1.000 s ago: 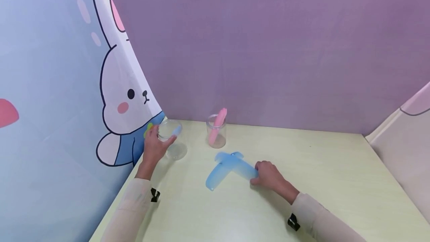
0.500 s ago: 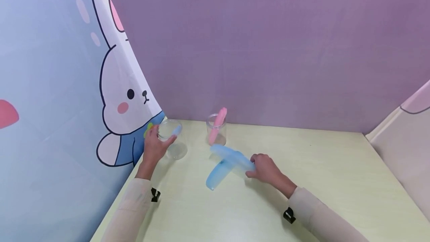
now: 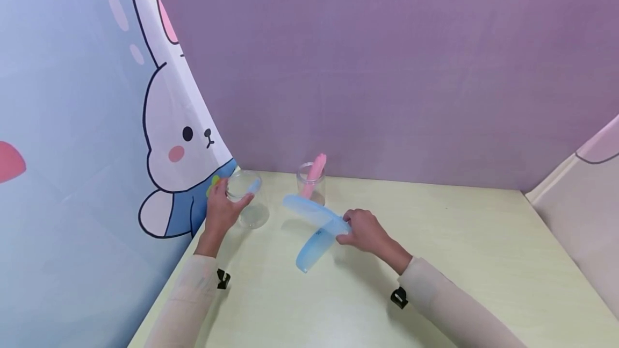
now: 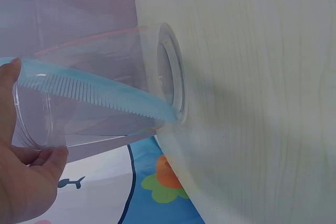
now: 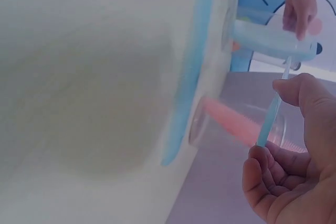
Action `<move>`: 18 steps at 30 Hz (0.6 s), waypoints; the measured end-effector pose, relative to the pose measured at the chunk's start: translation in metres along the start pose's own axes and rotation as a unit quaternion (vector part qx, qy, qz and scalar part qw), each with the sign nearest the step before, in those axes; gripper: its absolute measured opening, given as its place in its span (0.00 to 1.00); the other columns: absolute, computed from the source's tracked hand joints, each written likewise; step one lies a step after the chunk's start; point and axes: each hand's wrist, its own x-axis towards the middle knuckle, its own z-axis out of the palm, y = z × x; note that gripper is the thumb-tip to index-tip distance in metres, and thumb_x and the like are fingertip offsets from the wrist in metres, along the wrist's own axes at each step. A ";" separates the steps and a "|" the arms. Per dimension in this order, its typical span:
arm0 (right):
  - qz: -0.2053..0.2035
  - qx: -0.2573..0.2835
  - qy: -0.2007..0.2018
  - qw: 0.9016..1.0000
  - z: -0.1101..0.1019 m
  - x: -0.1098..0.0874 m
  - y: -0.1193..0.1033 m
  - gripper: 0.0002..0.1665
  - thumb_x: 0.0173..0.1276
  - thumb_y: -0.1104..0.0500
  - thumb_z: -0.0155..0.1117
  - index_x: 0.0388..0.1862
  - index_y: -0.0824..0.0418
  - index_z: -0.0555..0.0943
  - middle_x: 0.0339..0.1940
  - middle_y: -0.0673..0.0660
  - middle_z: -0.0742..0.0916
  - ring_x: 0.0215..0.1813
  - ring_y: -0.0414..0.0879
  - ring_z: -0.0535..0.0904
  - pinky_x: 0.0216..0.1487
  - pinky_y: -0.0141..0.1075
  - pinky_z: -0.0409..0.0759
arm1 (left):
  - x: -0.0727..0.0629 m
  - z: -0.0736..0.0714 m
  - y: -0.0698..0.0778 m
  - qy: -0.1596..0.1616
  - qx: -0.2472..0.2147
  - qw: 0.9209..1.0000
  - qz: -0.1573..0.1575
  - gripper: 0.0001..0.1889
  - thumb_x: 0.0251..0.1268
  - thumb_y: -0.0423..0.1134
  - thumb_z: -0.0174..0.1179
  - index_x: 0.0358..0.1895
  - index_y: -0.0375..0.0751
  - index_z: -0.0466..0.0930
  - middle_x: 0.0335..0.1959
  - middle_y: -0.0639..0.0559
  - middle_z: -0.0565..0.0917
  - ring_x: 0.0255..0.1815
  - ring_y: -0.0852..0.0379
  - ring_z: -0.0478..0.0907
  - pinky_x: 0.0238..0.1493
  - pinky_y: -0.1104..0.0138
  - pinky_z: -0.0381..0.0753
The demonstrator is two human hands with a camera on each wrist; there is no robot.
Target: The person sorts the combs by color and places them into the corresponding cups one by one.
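My left hand point(image 3: 223, 211) grips the rim of a clear jar point(image 3: 255, 218) that stands upright on the table. Inside it leans a light-blue comb point(image 4: 100, 90), its teeth plain in the left wrist view. Between thumb and fingertips, my right hand point(image 3: 369, 232) pinches one end of another blue comb point(image 3: 309, 209), which is held above the table and points toward the jars. Below that, a further blue comb point(image 3: 313, 254) lies flat on the tabletop, partly hidden in the head view by the held one.
A second clear jar point(image 3: 318, 197) stands near the back edge of the table point(image 3: 459, 262), with a pink comb point(image 3: 316, 168) leaning in it. Purple cloth point(image 3: 387, 79) hangs behind the table. On the left hangs a cloth point(image 3: 87, 95) with a printed rabbit.
My right hand has lifted one of the two overlapping blue combs off the table and carried it left, toward the jars. The left hand keeps its grip on the jar.
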 end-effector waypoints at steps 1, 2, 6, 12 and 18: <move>0.000 0.002 0.000 1.000 0.000 0.001 -0.002 0.26 0.55 0.51 0.78 0.46 0.68 0.84 0.38 0.60 0.89 0.34 0.45 0.80 0.41 0.41 0.87 | 0.000 0.000 0.000 -0.001 0.000 1.000 0.001 0.48 0.62 0.63 0.67 0.78 0.41 0.58 0.77 0.37 0.63 0.74 0.37 0.63 0.71 0.38 0.69; -0.002 0.003 0.000 1.000 0.000 0.002 -0.005 0.26 0.55 0.51 0.78 0.46 0.68 0.84 0.38 0.59 0.89 0.34 0.45 0.80 0.42 0.41 0.87 | 0.000 0.000 0.000 -0.001 -0.001 1.000 0.001 0.48 0.62 0.62 0.67 0.78 0.41 0.58 0.77 0.37 0.63 0.74 0.37 0.63 0.72 0.38 0.68; -0.018 0.003 0.011 1.000 -0.002 0.007 -0.013 0.25 0.55 0.51 0.78 0.43 0.68 0.85 0.36 0.59 0.88 0.34 0.45 0.80 0.40 0.41 0.86 | 0.000 0.000 0.000 -0.002 -0.002 1.000 0.001 0.49 0.62 0.63 0.67 0.79 0.41 0.58 0.78 0.37 0.62 0.75 0.36 0.62 0.73 0.38 0.67; -0.032 0.002 0.020 0.999 -0.004 0.014 -0.024 0.24 0.55 0.52 0.78 0.43 0.68 0.85 0.36 0.59 0.89 0.34 0.45 0.81 0.38 0.40 0.86 | 0.002 0.000 -0.002 -0.002 -0.002 1.000 0.005 0.49 0.62 0.64 0.67 0.78 0.40 0.58 0.77 0.36 0.62 0.74 0.36 0.63 0.73 0.38 0.67; -0.031 0.013 0.015 0.999 -0.007 0.022 -0.037 0.25 0.55 0.51 0.77 0.44 0.68 0.85 0.35 0.59 0.89 0.33 0.45 0.81 0.36 0.38 0.86 | 0.001 0.000 -0.003 0.001 -0.007 1.000 0.012 0.48 0.62 0.63 0.67 0.78 0.40 0.59 0.76 0.36 0.63 0.72 0.36 0.65 0.71 0.38 0.69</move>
